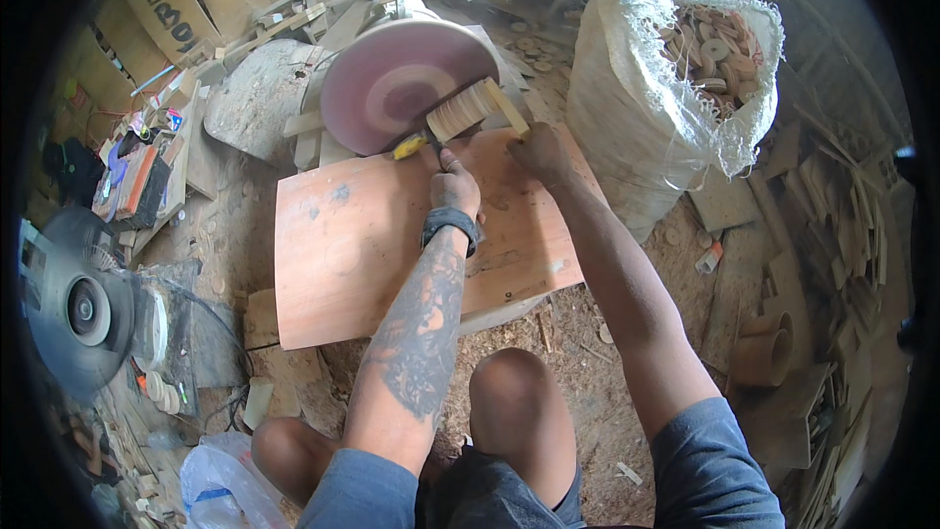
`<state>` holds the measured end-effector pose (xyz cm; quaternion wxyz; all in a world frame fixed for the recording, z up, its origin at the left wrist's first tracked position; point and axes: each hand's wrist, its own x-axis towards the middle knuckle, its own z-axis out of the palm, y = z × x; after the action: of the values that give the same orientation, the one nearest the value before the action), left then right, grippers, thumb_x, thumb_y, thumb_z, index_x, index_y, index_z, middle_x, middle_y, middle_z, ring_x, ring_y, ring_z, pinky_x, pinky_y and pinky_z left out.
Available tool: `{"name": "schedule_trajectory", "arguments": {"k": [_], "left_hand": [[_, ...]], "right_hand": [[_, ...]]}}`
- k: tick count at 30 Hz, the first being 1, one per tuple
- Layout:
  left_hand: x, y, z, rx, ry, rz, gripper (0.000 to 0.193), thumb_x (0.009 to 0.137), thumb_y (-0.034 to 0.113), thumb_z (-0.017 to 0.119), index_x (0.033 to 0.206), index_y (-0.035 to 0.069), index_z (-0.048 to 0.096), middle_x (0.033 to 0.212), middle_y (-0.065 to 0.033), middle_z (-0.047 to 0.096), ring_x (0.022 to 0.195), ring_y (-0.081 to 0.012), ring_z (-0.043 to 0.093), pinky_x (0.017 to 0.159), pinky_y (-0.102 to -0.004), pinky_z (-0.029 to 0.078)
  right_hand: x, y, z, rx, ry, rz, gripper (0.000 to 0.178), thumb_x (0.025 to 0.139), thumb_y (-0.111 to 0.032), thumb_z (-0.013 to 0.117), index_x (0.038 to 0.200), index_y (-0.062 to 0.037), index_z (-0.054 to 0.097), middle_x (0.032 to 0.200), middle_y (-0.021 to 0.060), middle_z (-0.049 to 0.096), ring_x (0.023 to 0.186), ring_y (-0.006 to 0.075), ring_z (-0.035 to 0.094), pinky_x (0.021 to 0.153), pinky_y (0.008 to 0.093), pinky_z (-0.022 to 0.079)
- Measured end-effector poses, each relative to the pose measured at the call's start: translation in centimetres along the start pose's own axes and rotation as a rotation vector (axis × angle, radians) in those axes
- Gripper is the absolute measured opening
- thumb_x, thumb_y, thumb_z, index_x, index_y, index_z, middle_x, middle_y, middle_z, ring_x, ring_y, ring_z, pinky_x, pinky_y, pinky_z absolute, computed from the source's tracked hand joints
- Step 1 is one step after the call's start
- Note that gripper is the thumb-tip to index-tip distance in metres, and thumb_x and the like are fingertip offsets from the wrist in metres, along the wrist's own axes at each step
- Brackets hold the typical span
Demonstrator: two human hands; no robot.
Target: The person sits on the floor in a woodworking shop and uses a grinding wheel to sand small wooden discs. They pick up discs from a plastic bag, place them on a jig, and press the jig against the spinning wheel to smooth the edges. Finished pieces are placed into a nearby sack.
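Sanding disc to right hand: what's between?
Head view: a stack of round wooden pieces, then the pale wooden strip at the right hand.

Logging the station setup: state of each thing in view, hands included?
Sanding disc: facing the person, spin unclear
Wooden stack: tilted, at the sanding disc's face
Wooden strip: held
Right hand: closed on wooden strip
Left hand: beside wooden stack, grip unclear
Board: dark-smudged
White sack: open, filled with wooden pieces
Plastic bag: crumpled
Fan: spin unclear
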<state>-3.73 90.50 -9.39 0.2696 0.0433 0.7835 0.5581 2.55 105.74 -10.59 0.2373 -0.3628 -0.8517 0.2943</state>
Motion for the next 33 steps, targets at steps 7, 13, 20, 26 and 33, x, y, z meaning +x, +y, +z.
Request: {"name": "schedule_trajectory", "arguments": {"k": [7, 13, 20, 26, 33], "left_hand": [[0.2, -0.18, 0.15, 0.019, 0.011, 0.003, 0.08, 0.098, 0.059, 0.023, 0.1, -0.013, 0.057, 0.072, -0.0208, 0.064, 0.045, -0.0313, 0.06, 0.037, -0.0368, 0.049], [0.37, -0.15, 0.22, 0.02, 0.005, -0.02, 0.079, 0.097, 0.059, 0.023, 0.101, -0.012, 0.057, 0.073, -0.0201, 0.064, 0.045, -0.031, 0.06, 0.038, -0.0364, 0.049], [-0.25, 0.2, 0.16, 0.006, 0.025, -0.029, 0.078, 0.098, 0.058, 0.024, 0.101, -0.012, 0.056, 0.07, -0.0193, 0.063, 0.044, -0.0297, 0.059, 0.037, -0.0363, 0.048], [-0.37, 0.17, 0.09, -0.015, 0.02, 0.002, 0.077, 0.099, 0.057, 0.024, 0.098, -0.014, 0.056, 0.066, -0.0194, 0.063, 0.042, -0.03, 0.059, 0.036, -0.0366, 0.047], [-0.21, 0.13, 0.14, -0.006, 0.03, 0.005, 0.078, 0.098, 0.058, 0.024, 0.095, -0.013, 0.057, 0.067, -0.0198, 0.063, 0.043, -0.0298, 0.06, 0.035, -0.0364, 0.047]], "right_hand": [[-0.11, -0.14, -0.06, 0.002, -0.006, 0.005, 0.038, 0.073, -0.024, 0.067, 0.095, 0.0075, 0.066, 0.082, 0.0276, 0.067, 0.081, 0.0391, 0.067, 0.075, 0.0446, 0.052], [-0.2, -0.37, -0.44, 0.062, -0.033, 0.014, 0.039, 0.073, -0.024, 0.067, 0.095, 0.0084, 0.065, 0.083, 0.0289, 0.066, 0.081, 0.039, 0.067, 0.074, 0.0445, 0.052], [-0.37, -0.76, -0.65, 0.056, -0.023, -0.012, 0.039, 0.074, -0.024, 0.068, 0.094, 0.0086, 0.065, 0.083, 0.0284, 0.067, 0.082, 0.0387, 0.067, 0.074, 0.0442, 0.052], [-0.14, -0.5, -0.26, 0.094, -0.017, 0.003, 0.039, 0.074, -0.024, 0.068, 0.096, 0.0075, 0.065, 0.084, 0.0283, 0.066, 0.083, 0.0381, 0.067, 0.076, 0.0446, 0.052], [-0.07, -0.64, -0.38, 0.034, -0.023, 0.007, 0.033, 0.075, -0.019, 0.066, 0.097, 0.0061, 0.066, 0.08, 0.0214, 0.069, 0.08, 0.0318, 0.069, 0.076, 0.0406, 0.053]]}}
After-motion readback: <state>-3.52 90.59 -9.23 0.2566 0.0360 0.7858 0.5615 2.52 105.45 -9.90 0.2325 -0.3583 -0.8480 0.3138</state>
